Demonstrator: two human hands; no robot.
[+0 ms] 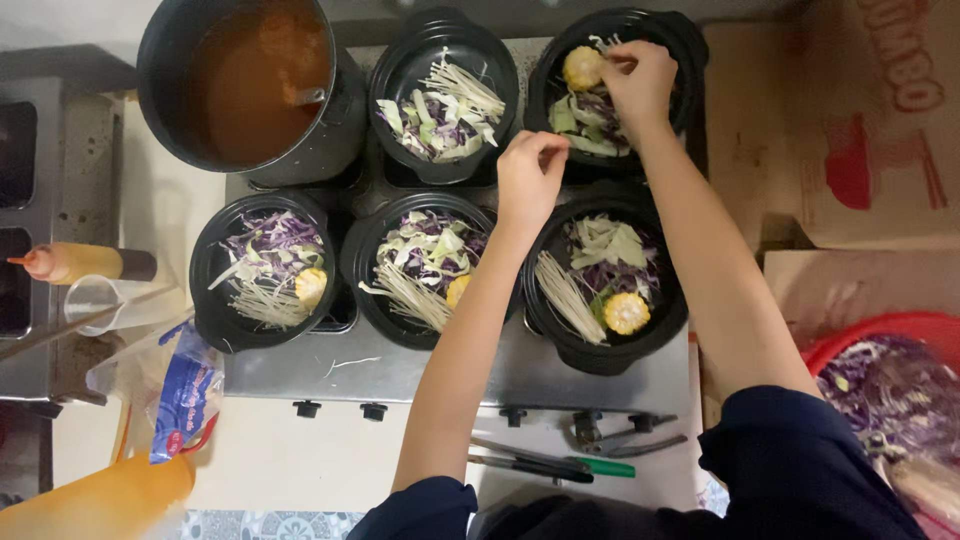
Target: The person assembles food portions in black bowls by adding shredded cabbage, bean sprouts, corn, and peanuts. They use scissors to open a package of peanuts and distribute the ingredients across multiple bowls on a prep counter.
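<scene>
Five black bowls sit on a metal stove top [400, 375], each filled with shredded purple and pale green cabbage, a bundle of thin white mushrooms and mostly a yellow round of corn. The right hand [640, 80] reaches into the far right bowl [690, 50], fingers pinched together on a small tuft of white mushroom strands beside the corn piece [582, 67] lying at the bowl's far left side. The left hand [530, 175] hovers between the far middle bowl [400, 70] and the near right bowl [560, 340], fingertips curled inward and closed; whether it holds any strands cannot be told. In the near right bowl the mushroom bundle [565, 295] lies at the left side, its long axis running from far left to near right, with a corn round at the near edge. In the far middle bowl the mushrooms fan out toward the right. A big dark pot [340, 130] of orange-brown broth stands at the far left. Pliers and scissors [575, 460] lie on the near counter, and a red basket [870, 330] of cabbage sits at the right.
</scene>
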